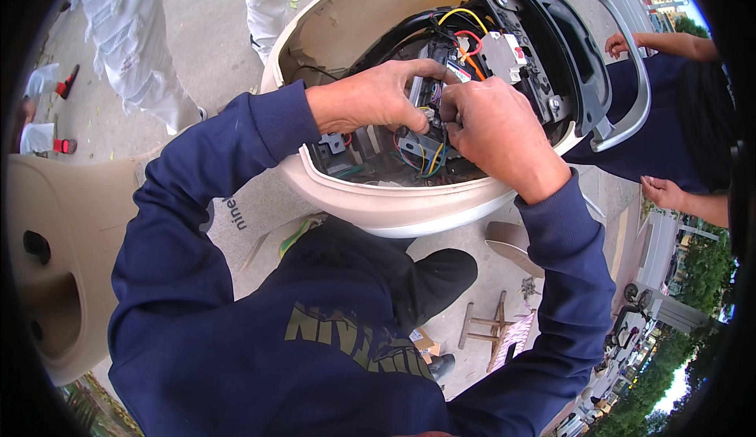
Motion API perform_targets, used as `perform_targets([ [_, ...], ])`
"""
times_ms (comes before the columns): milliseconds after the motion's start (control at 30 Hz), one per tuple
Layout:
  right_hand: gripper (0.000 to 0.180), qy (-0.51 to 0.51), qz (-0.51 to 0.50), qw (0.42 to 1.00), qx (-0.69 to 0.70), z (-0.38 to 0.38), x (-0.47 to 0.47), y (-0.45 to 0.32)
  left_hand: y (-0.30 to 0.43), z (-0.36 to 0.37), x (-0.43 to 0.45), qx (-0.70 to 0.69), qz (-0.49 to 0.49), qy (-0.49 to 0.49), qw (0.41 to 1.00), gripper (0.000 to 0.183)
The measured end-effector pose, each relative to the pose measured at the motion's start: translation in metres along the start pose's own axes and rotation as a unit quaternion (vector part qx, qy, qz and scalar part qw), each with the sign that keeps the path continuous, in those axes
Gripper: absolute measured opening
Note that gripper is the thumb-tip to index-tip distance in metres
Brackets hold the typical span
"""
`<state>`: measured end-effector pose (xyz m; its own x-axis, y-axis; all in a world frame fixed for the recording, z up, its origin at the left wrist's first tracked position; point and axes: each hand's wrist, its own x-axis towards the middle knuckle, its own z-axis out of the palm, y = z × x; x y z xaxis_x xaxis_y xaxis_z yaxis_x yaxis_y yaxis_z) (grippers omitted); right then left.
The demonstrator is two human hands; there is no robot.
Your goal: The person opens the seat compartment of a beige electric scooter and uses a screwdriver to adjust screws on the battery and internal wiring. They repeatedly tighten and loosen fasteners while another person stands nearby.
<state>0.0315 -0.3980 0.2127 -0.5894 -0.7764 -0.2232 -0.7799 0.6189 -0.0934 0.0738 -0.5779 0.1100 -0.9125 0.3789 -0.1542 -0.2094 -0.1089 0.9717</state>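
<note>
An electric scooter's cream body shell (390,201) stands before me with its seat area uncovered, showing wiring and electrical parts. Over its middle, my left hand (378,91) has thumb and forefinger bent around a dark ribbed module (419,91); whether it grips it is unclear. My right hand (496,127) is close beside it, fingertips pinched at thin wires near the module. What lies between those fingertips is mostly hidden. Above the right hand are a white circuit breaker (502,53), a red wire (469,40) and a yellow wire (463,13). More coloured wires (434,156) hang below the hands.
A silver grab rail (638,77) curves at the scooter's right end. Beyond it stands a person in dark clothes (661,112). A person in white trousers (130,41) is at upper left. The scooter's front panel (65,230) lies left, a small folding stool (511,339) below right.
</note>
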Motion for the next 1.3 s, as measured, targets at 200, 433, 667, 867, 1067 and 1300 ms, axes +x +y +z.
perform_targets([
  [200, 0.013, -0.007, -0.015, 1.0, 0.008, -0.001, -0.001, 0.003, 0.002, 0.0, -0.001, 0.022, -0.006, 0.004, 1.0, 0.076],
  [433, 0.011, 0.06, 0.007, 0.996, -0.061, 0.0, -0.012, -0.002, 0.003, 0.003, 0.004, -0.005, -0.005, -0.006, 1.0, 0.075],
  [667, 0.021, 0.319, -0.06, 0.945, 0.05, -0.028, -0.096, -0.037, 0.002, -0.004, -0.014, 0.059, 0.017, 0.029, 0.998, 0.071],
  [867, 0.034, 0.062, -0.099, 0.949, 0.294, 0.082, -0.135, -0.131, -0.002, 0.003, -0.002, 0.033, 0.043, 0.018, 0.998, 0.072],
  [1067, 0.006, 0.113, -0.088, 0.906, 0.398, 0.243, -0.033, -0.167, -0.005, 0.004, -0.001, 0.038, 0.049, 0.016, 0.998, 0.072],
  [1300, 0.007, 0.183, -0.086, 0.925, 0.322, 0.316, 0.029, -0.203, -0.002, 0.004, -0.001, 0.05, 0.084, 0.022, 0.995, 0.068],
])
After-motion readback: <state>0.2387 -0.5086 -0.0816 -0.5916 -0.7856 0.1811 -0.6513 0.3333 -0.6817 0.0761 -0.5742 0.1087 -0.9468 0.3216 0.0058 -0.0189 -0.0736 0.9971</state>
